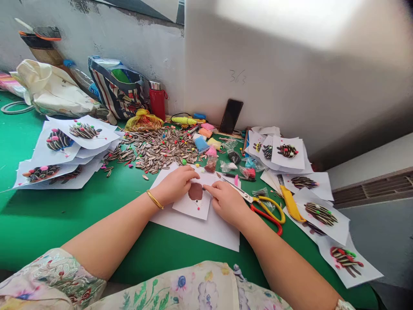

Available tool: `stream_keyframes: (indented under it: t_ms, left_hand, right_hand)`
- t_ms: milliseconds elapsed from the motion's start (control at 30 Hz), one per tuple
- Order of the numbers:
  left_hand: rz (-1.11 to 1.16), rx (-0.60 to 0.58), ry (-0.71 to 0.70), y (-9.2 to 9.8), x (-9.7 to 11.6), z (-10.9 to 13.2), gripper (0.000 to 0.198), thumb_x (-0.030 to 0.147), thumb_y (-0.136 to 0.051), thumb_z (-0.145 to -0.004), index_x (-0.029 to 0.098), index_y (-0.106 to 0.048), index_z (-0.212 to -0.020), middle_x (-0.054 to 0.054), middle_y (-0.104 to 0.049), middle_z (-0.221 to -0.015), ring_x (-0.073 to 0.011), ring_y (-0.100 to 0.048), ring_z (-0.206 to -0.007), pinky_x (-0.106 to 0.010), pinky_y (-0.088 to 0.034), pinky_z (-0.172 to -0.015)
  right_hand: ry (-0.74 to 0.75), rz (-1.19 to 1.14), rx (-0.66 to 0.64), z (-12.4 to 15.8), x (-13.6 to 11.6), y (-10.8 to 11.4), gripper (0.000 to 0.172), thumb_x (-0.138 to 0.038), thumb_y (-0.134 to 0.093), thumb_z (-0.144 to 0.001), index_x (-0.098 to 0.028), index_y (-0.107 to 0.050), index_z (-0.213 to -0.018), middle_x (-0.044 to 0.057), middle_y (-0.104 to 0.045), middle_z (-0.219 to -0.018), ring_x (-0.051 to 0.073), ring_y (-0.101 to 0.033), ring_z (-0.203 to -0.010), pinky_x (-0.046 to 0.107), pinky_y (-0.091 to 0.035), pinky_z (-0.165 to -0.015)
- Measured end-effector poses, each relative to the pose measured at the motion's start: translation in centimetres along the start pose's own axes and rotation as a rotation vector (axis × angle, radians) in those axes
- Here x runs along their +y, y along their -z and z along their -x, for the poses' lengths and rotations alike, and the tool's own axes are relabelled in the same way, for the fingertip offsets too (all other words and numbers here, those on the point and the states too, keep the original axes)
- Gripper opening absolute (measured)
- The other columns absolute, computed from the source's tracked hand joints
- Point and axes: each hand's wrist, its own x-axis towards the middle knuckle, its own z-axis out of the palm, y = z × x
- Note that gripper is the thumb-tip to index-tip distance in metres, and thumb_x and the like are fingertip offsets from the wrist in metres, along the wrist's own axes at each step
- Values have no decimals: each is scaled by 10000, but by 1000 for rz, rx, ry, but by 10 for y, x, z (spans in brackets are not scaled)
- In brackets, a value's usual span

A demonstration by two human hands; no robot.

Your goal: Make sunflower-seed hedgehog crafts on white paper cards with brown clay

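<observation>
A small white card (190, 209) lies on larger white sheets (222, 232) on the green table. It bears a flat brown clay shape (195, 191) with a dark dot and small pink bits below it. My left hand (177, 183), with a gold bangle at the wrist, rests on the card's upper left, its fingers curled near the brown shape; whether they pinch anything is hidden. My right hand (222, 198) lies at the card's right edge, index finger extended to the brown shape's upper right edge, the other fingers bent under. Beyond the hands spreads a heap of striped seeds (158, 148).
Scissors (266, 209) and a yellow cutter (291, 202) lie to the right. Seed-covered cards are stacked left (82, 153) and right (325, 215). Clay packets (201, 144), a leaning phone (231, 116), a red bottle (157, 102) and bags (118, 88) stand or lie behind.
</observation>
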Motion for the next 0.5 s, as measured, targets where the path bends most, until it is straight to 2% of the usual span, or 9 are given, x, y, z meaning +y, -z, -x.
stream_keyframes:
  t_ms: [300, 433, 500]
  left_hand:
    - [-109, -88, -108, 4, -3, 0, 346, 98, -454, -894, 212, -780, -915, -73, -682, -1006, -221, -603, -948, -354, -499, -854]
    - [-110, -62, -98, 5, -3, 0, 361, 78, -447, -879, 193, -762, -1012, -84, -689, -1051, -221, -615, -971, -351, -500, -873]
    - [-101, -57, -116, 6, -3, 0, 380, 68, -449, -869, 202, -757, -1048, -83, -690, -1049, -221, -616, -980, -349, -500, -877]
  right_hand:
    - [-4, 28, -11, 0, -1, -3, 481, -84, -510, -859, -253, -636, -1290, 87, -601, -1041, 229, -525, -949, 350, -454, -849]
    - [-8, 24, 37, 1, 2, -8, 545, -73, -504, -857, -200, -546, -1385, 107, -608, -1095, 241, -531, -966, 369, -466, -861]
    - [-9, 24, 42, 1, 3, -8, 538, -69, -503, -854, -185, -548, -1377, 113, -611, -1093, 247, -534, -970, 378, -470, -865]
